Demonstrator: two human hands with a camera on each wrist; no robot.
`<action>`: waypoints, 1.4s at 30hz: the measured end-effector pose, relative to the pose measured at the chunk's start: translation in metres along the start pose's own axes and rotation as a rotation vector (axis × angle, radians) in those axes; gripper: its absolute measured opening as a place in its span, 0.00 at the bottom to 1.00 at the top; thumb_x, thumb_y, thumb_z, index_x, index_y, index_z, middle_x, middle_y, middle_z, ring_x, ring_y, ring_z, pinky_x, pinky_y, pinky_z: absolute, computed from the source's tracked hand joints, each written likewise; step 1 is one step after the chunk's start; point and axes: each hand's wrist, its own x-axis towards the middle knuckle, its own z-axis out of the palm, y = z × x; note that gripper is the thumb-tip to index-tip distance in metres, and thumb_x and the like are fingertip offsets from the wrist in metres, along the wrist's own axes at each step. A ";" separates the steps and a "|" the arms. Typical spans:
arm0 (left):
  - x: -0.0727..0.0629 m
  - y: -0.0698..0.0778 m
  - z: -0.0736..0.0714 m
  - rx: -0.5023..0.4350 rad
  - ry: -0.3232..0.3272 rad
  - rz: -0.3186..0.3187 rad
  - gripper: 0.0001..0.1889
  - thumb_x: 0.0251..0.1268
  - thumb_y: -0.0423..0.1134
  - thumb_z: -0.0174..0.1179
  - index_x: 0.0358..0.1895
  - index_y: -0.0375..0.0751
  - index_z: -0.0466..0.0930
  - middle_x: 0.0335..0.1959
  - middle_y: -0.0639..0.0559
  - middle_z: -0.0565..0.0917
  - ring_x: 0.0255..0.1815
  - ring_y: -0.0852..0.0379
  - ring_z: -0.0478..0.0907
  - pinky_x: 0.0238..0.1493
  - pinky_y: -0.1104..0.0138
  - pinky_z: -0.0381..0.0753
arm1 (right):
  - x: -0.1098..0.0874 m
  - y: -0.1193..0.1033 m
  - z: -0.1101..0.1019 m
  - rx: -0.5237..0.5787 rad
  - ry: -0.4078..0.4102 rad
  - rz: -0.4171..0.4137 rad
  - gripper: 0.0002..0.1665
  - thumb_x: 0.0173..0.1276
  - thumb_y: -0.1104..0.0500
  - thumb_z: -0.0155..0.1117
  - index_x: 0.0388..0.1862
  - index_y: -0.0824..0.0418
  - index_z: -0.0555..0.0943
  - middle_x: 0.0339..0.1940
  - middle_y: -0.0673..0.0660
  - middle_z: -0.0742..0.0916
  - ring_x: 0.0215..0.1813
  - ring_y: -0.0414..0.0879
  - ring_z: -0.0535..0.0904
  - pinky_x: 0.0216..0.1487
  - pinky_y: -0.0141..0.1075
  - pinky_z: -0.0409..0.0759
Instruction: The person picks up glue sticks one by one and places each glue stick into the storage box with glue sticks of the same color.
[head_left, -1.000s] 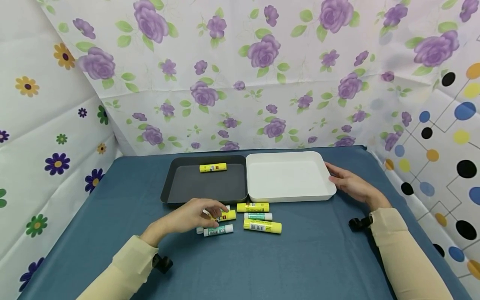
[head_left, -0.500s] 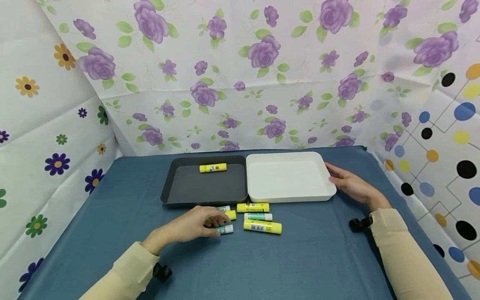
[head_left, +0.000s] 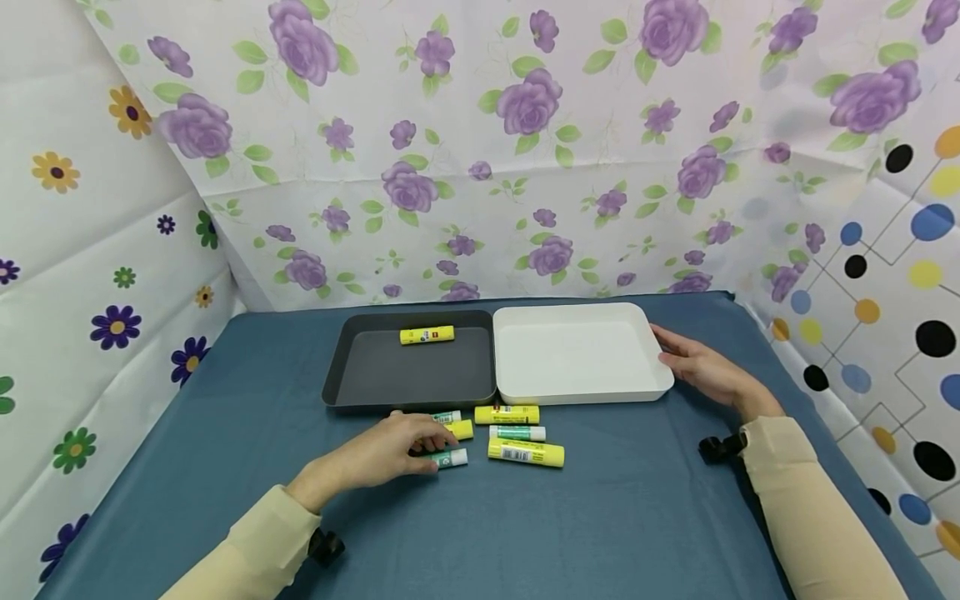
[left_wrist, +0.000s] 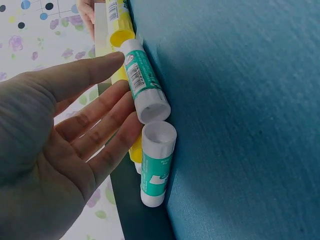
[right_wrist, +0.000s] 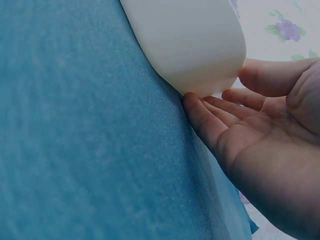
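My left hand [head_left: 384,451] reaches palm down over a group of glue sticks in front of the trays. In the left wrist view its thumb and fingertips come right at the side of a green-and-white glue stick [left_wrist: 142,80], fingers loosely bent. Another green-and-white glue stick [left_wrist: 158,167] lies end to end with it, and a yellow one [head_left: 462,429] is partly hidden behind the hand. On the right, my right hand [head_left: 708,371] touches the outer side of the white tray [head_left: 581,354], with thumb and fingertips at its wall and fingers extended.
A dark grey tray [head_left: 367,371] stands against the white tray's left side, with one yellow glue stick [head_left: 427,335] inside. Right of my left hand lie two yellow glue sticks [head_left: 526,452] and a green-and-white one [head_left: 517,433]. A flowered cloth [head_left: 480,150] hangs behind the table.
Over the last second my left hand has come down and slightly right onto the left glue sticks, covering more of them. The right hand and both trays have stayed put.
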 end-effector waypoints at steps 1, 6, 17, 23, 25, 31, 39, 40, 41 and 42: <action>0.000 0.000 0.000 0.005 0.000 -0.002 0.19 0.70 0.38 0.70 0.63 0.49 0.84 0.51 0.59 0.84 0.50 0.58 0.81 0.58 0.50 0.70 | 0.000 0.000 0.000 0.000 0.001 0.000 0.46 0.86 0.50 0.51 0.88 0.54 0.36 0.88 0.59 0.40 0.86 0.63 0.34 0.60 0.21 0.68; -0.001 0.001 0.002 0.025 0.004 -0.001 0.19 0.71 0.37 0.69 0.63 0.50 0.84 0.51 0.60 0.84 0.50 0.60 0.81 0.57 0.54 0.76 | 0.001 0.001 0.000 -0.010 0.007 0.008 0.46 0.86 0.50 0.51 0.88 0.54 0.36 0.88 0.59 0.40 0.86 0.62 0.35 0.62 0.23 0.68; -0.002 0.004 0.009 0.105 0.027 0.026 0.19 0.68 0.32 0.71 0.60 0.49 0.86 0.54 0.58 0.85 0.55 0.59 0.82 0.54 0.62 0.83 | 0.002 0.000 0.000 -0.013 0.017 0.020 0.47 0.86 0.49 0.52 0.88 0.54 0.36 0.88 0.58 0.41 0.86 0.62 0.36 0.64 0.26 0.68; -0.003 0.002 0.013 0.184 0.057 0.045 0.20 0.66 0.32 0.72 0.60 0.51 0.86 0.54 0.58 0.84 0.53 0.62 0.82 0.54 0.63 0.83 | 0.001 -0.001 -0.001 -0.030 0.010 0.006 0.47 0.86 0.49 0.51 0.88 0.55 0.36 0.88 0.60 0.40 0.86 0.64 0.35 0.69 0.33 0.67; -0.003 0.002 0.014 0.199 0.066 0.052 0.20 0.66 0.33 0.72 0.61 0.51 0.86 0.54 0.58 0.85 0.54 0.62 0.82 0.54 0.62 0.83 | 0.001 -0.001 -0.001 -0.027 0.009 0.005 0.47 0.86 0.49 0.51 0.88 0.55 0.36 0.88 0.60 0.40 0.85 0.64 0.35 0.68 0.31 0.67; -0.003 0.001 0.014 0.204 0.069 0.062 0.20 0.68 0.32 0.71 0.61 0.50 0.86 0.55 0.57 0.85 0.55 0.61 0.82 0.55 0.62 0.84 | 0.001 0.001 0.000 -0.009 0.014 0.012 0.47 0.86 0.49 0.52 0.88 0.55 0.36 0.88 0.59 0.40 0.86 0.63 0.35 0.60 0.22 0.69; -0.002 0.002 0.011 0.167 0.058 0.071 0.18 0.70 0.33 0.69 0.60 0.50 0.86 0.54 0.57 0.84 0.54 0.61 0.82 0.53 0.63 0.84 | 0.003 0.001 0.000 -0.006 0.015 0.011 0.47 0.86 0.49 0.52 0.88 0.55 0.36 0.88 0.58 0.40 0.86 0.62 0.35 0.59 0.19 0.68; -0.001 0.001 0.010 0.154 0.057 0.071 0.18 0.70 0.33 0.69 0.60 0.50 0.86 0.54 0.57 0.84 0.54 0.62 0.82 0.53 0.63 0.84 | 0.003 0.001 0.000 -0.006 0.014 0.010 0.47 0.86 0.49 0.52 0.88 0.55 0.36 0.88 0.58 0.40 0.86 0.62 0.35 0.59 0.19 0.68; -0.001 0.001 0.010 0.142 0.056 0.070 0.18 0.70 0.33 0.69 0.61 0.50 0.86 0.54 0.57 0.84 0.54 0.62 0.82 0.53 0.63 0.84 | 0.003 0.001 0.000 -0.004 0.013 0.008 0.47 0.86 0.50 0.52 0.88 0.55 0.36 0.88 0.58 0.40 0.86 0.62 0.35 0.59 0.19 0.68; -0.001 0.001 0.010 0.128 0.054 0.066 0.18 0.71 0.33 0.68 0.61 0.50 0.86 0.54 0.58 0.84 0.54 0.62 0.82 0.53 0.63 0.84 | 0.002 0.000 0.000 -0.007 0.010 0.005 0.47 0.86 0.50 0.51 0.88 0.55 0.36 0.88 0.58 0.40 0.86 0.63 0.35 0.60 0.20 0.68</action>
